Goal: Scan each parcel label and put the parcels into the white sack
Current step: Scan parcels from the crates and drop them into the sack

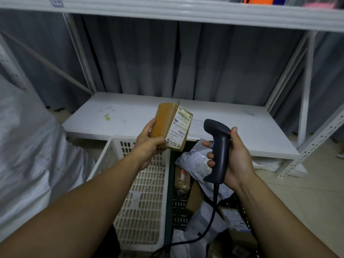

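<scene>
Parcel (163,121), a small brown box wrapped in tape, is held upright in the left grip (149,145), above the far rim of the white crate (145,192) and in front of the low shelf (121,116). It is clasped at its lower end, with the thumb laid on the brown side face and the fingers curled beneath. The label (180,128) is left uncovered and is turned toward the scanner (218,146).

The scanner is gripped by the right grip (239,161), with the fingers wrapped round the handle and the forefinger set at the blue trigger. A red light is seen near its head. Its nose is pointed left at the label; scanner and parcel are held near each other but apart.

The box is judged stiff and light, since it is carried by one end in one hand. The glossy tape may prove slippery, so hold is best taken across the two brown side faces, clear of the label.

The sack (28,146) is bulked at the left, well apart from the parcel; its mouth cannot be made out. Further parcels, among them soft pale mailers (195,161), are heaped in the dark crate (177,203) below the scanner.
</scene>
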